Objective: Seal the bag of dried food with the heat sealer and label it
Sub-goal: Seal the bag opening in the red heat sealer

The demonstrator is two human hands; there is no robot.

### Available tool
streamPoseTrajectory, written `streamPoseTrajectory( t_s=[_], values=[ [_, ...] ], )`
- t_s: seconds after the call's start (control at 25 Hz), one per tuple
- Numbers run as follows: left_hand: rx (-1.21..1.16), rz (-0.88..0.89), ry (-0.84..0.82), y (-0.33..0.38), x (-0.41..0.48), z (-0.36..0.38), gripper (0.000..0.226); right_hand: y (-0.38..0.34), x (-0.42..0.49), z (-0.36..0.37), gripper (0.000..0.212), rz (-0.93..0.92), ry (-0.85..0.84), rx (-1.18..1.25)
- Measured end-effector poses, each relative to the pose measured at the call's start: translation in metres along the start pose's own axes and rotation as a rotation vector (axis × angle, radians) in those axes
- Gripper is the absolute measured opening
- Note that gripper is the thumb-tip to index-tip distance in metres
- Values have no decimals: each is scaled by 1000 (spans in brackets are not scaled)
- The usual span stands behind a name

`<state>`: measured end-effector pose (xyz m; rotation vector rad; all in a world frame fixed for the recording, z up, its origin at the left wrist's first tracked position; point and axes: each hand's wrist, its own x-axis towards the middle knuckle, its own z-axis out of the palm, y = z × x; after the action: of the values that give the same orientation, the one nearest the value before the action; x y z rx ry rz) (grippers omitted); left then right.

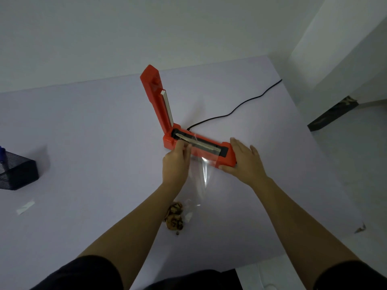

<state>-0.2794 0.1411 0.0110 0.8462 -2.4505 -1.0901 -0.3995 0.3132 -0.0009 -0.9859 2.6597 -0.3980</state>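
Observation:
A red heat sealer (227,155) sits mid-table with its lid arm (156,95) raised upright. A clear plastic bag (204,174) lies with its open end across the sealing strip, and brown dried food (174,216) fills its near end. My left hand (176,162) pinches the bag's edge at the left part of the strip. My right hand (245,160) rests flat with straight fingers on the sealer's right end, the thumb along its front.
A black power cord (240,105) runs from the sealer to the table's far right edge. A dark mesh pen holder (17,170) stands at the far left. A small white label strip (25,207) lies left of my arms. The table ends close on the right.

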Motion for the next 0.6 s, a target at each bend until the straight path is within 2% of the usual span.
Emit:
streamPoseTrajectory(
  t_s=[0.32,0.52,0.6],
  values=[
    [-132,6,-27,12,-13,-8,19,0,0,-2,95,13,-26,-33],
    [-166,-2,28,13,-15,-17,21,3,1,1,98,6,-45,-55],
    [-176,-60,41,9,-14,-23,20,1,-3,0,100,42,22,25]
  ],
)
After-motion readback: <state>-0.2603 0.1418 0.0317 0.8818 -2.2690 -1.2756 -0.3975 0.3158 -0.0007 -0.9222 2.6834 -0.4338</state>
